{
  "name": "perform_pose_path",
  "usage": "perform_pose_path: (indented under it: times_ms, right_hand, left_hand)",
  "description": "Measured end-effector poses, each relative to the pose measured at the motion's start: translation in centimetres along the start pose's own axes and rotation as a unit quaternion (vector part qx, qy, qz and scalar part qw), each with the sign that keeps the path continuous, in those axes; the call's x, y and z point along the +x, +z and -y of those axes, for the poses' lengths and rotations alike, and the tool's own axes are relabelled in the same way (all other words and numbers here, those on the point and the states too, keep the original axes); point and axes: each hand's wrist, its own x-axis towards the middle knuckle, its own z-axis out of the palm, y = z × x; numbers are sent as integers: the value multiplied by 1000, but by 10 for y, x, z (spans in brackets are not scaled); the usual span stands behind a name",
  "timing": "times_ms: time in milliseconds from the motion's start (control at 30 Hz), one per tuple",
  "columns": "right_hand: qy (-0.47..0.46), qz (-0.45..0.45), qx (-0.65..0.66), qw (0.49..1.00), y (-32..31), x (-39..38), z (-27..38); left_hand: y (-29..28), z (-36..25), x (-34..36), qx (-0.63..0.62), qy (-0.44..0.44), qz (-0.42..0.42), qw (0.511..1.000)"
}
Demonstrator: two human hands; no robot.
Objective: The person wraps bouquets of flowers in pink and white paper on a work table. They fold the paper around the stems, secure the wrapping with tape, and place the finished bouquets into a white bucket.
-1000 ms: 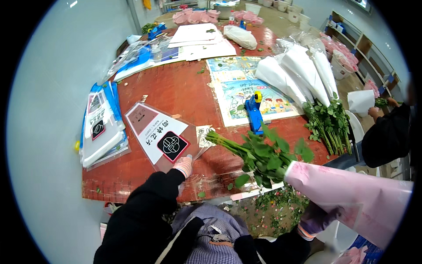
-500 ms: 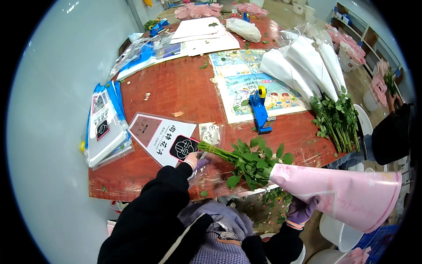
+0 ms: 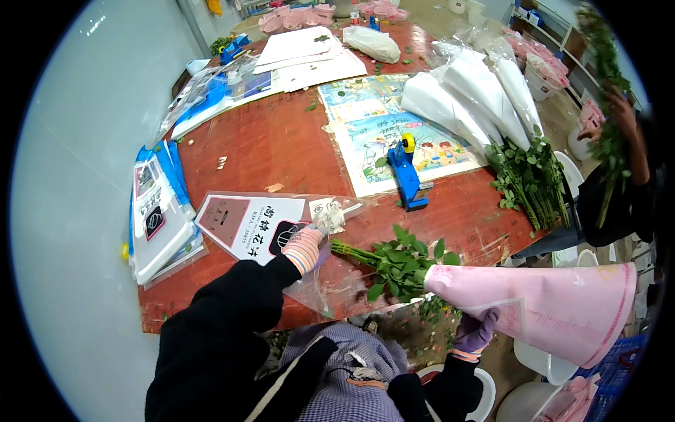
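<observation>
My right hand [image 3: 474, 330], in a purple glove, grips the lower side of a bouquet in a pink printed wrap [image 3: 541, 309]. Leafy green stems [image 3: 397, 260] stick out of its narrow end toward the left, over the table's front edge. The flower heads are hidden. My left hand [image 3: 306, 250], gloved with a striped cuff, is at the edge of a clear plastic sleeve [image 3: 256, 225] printed in white, pink and black. Its fingers are partly hidden but look closed on the plastic. The stem ends lie just right of this hand.
A blue tape dispenser [image 3: 410, 172] stands on the red table [image 3: 281, 141]. White-wrapped bouquets [image 3: 467, 95] lie at the right, stacked plastic sleeves [image 3: 162, 218] at the left. A co-worker's hand [image 3: 622, 116] holds long green stems [image 3: 605, 63]. White buckets [image 3: 538, 362] stand below right.
My left hand has moved slightly left, away from the stem ends, and more loose plastic shows below it. The bouquet stays in my right hand. The co-worker has raised green stems at the right.
</observation>
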Motion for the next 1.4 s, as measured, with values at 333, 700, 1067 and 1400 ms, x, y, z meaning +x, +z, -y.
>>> perform_pose_path:
  times_ms: [333,700,1067,1400]
  right_hand:
    - [227,371,-472,766,-71,-30,-129]
    - [318,111,-277,900,13,58,99]
    - [289,168,-406,851,44,45,114]
    - [274,230,-464,810,59,26,106]
  left_hand:
    - [82,15,56,116,-13,-169,979]
    - [109,102,72,333,-270,-110,897]
    - [-21,-81,-6,201,-145,-213,945]
    - [-27,3,-36,191,-441,-258,838]
